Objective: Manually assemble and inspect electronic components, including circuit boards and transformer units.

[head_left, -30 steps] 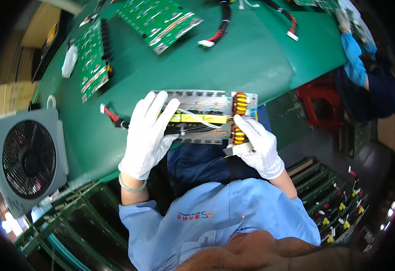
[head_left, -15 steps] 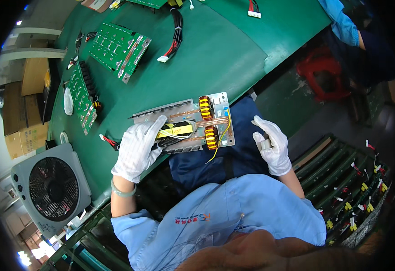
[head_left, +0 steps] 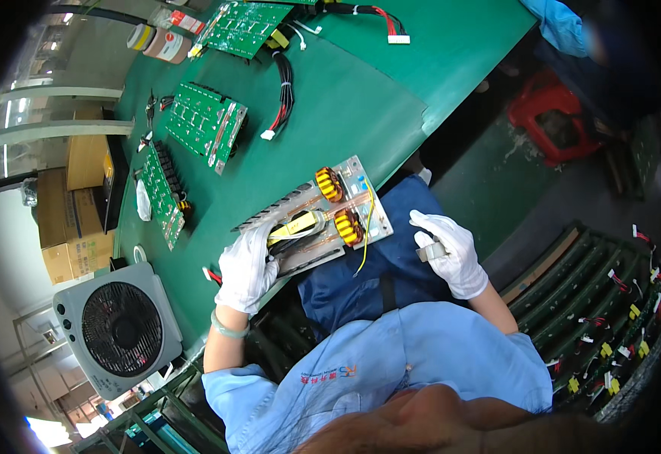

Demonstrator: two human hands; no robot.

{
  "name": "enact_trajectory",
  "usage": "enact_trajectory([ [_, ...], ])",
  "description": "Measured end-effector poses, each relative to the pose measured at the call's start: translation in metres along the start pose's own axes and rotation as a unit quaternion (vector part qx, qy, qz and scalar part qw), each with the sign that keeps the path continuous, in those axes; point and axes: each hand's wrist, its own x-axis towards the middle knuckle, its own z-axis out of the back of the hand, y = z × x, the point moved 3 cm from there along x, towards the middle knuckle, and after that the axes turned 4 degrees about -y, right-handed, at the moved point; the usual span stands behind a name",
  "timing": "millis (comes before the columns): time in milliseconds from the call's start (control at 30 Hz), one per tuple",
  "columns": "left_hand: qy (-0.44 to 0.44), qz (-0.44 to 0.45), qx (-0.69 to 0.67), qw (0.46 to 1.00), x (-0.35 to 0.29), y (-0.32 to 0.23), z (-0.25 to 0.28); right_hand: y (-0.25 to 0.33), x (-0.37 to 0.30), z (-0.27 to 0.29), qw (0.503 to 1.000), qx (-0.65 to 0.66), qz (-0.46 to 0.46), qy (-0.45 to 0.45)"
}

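My left hand (head_left: 245,271), in a white glove, grips the left end of a circuit board (head_left: 378,215) at the table's near edge. Two copper coils with yellow bands (head_left: 329,184) stand on that board. Between the metal heat sinks lies a yellow-taped transformer (head_left: 300,224), and a loose yellow wire (head_left: 370,231) hangs off the right end. My right hand (head_left: 455,261), gloved too, is curled around a small grey piece (head_left: 431,251), to the right of the board and apart from it. The exact kind of this piece is unclear.
More green circuit boards (head_left: 205,125) and black cable bundles with white plugs (head_left: 283,94) lie on the green table (head_left: 345,106). A grey box fan (head_left: 122,329) stands at left. At right are a red stool (head_left: 553,117) and a slatted rack (head_left: 557,280) with wired parts.
The view has shifted, bringing more of the far left table into sight. In my left hand, the circuit board has turned slightly anticlockwise. My right hand still holds the grey piece.
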Motion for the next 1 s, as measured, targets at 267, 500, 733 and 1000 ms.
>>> enact_trajectory([
  [267, -0.088, 0.014, -0.045, 0.995, 0.081, -0.034, -0.003, 0.003, -0.001, 0.008, 1.000, 0.006, -0.014, 0.001],
  [500, -0.070, 0.064, -0.125, 0.988, 0.194, -0.072, -0.007, 0.011, 0.002, 0.021, 0.998, -0.020, -0.033, -0.041],
  [733, -0.054, 0.113, -0.359, 0.925, 0.222, -0.107, -0.011, 0.018, 0.021, 0.066, 0.990, -0.080, -0.060, -0.098],
  [1000, -0.027, 0.064, -0.710, 0.701, 0.181, -0.065, -0.029, 0.015, 0.109, 0.048, 0.970, -0.237, 0.006, 0.057],
])
